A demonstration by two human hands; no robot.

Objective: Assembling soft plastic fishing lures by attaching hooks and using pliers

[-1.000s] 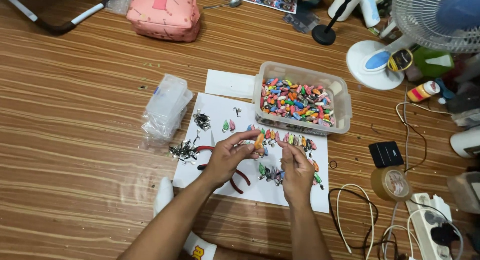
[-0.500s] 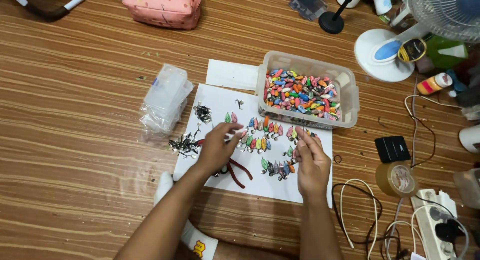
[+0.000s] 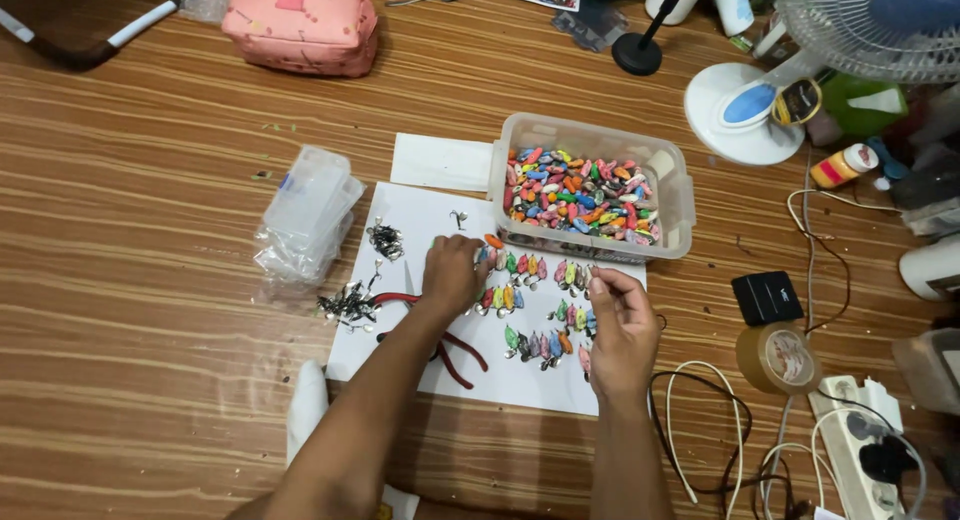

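Observation:
My left hand [image 3: 452, 274] reaches over a white paper sheet [image 3: 420, 350] and pinches a small orange lure-shaped piece [image 3: 494, 241] at the left end of a row of coloured pieces [image 3: 525, 267]. My right hand [image 3: 620, 330] hovers over the sheet's right side, fingers curled, thumb and forefinger pinched together; whether anything is between them I cannot tell. More rows of coloured pieces [image 3: 540, 342] lie between the hands. A clear plastic tub [image 3: 680, 195] full of the same coloured pieces stands just beyond the sheet.
Red-handled pliers [image 3: 455, 355] and piles of small metal hooks [image 3: 345, 305] lie on the sheet's left. A clear bag-wrapped box [image 3: 305, 215] sits left. Tape roll [image 3: 778, 358], black box [image 3: 765, 298], cables, power strip [image 3: 865, 450] at right; fan [image 3: 860, 30] and pink case [image 3: 300, 20] behind.
My left hand has moved from near my right hand up toward the tub with the orange piece. The right hand has lowered over the sheet's right side.

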